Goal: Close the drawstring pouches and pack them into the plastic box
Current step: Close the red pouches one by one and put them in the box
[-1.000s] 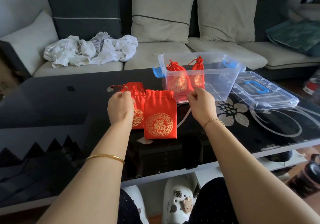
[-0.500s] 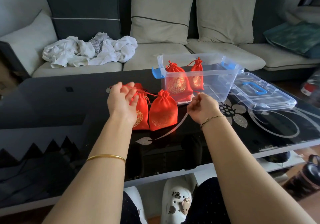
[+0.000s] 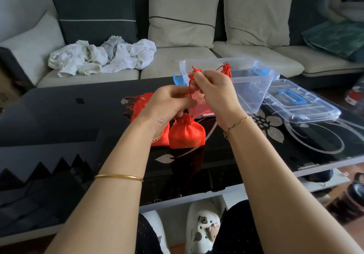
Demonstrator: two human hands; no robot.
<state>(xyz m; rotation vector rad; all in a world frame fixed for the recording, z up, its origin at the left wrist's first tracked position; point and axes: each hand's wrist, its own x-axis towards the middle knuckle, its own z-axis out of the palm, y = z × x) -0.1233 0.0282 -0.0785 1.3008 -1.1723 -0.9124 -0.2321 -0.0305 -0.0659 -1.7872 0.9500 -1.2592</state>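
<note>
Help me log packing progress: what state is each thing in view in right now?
Clear plastic box: open, lid off.
Two red pouches in box: cinched, upright.
Front red fabric drawstring pouch: neck cinched, upright on black glass table.
Flat red fabric pouches behind it: lying down, necks ungathered.
Clear plastic lid with blue handle: flat on table.
Left hand: pinching red drawstring cord.
Right hand: pinching the same cord.

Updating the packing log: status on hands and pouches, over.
Red drawstring pinched by left hand and right hand. Beneath them, cinched pouch on table, not yet boxed. Beside it, flat pouch waits. Nothing blocks plastic box.
</note>
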